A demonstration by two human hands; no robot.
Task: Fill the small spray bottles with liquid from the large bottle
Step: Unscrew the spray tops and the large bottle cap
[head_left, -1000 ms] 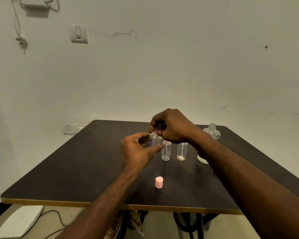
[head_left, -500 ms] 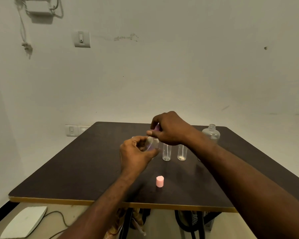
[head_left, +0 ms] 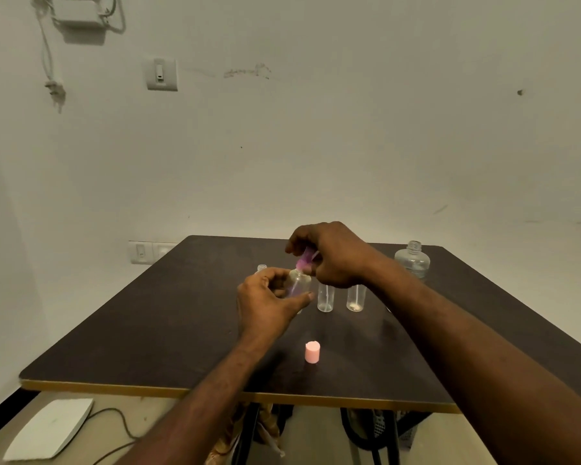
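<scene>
My left hand (head_left: 269, 302) grips a small clear spray bottle (head_left: 299, 283) above the dark table (head_left: 168, 323). My right hand (head_left: 332, 255) pinches its purple spray top (head_left: 304, 261), lifted a little and tilted above the neck, with the dip tube still inside the bottle. Two more small clear bottles stand uncapped just behind: one (head_left: 325, 298) in the middle and one (head_left: 355, 298) to its right. The rim of another small bottle (head_left: 261, 267) peeks out behind my left hand. The large clear bottle (head_left: 412, 261), uncapped, stands at the back right. A pink cap (head_left: 312, 352) stands near the front.
The table's front edge (head_left: 215, 392) has a yellow band. A white flat device (head_left: 52, 427) with a cable lies on the floor at the lower left. Wall sockets (head_left: 145, 252) sit behind the table's left corner.
My right hand has raised the purple spray top out of the small bottle's neck. My left hand has kept the bottle in about the same place.
</scene>
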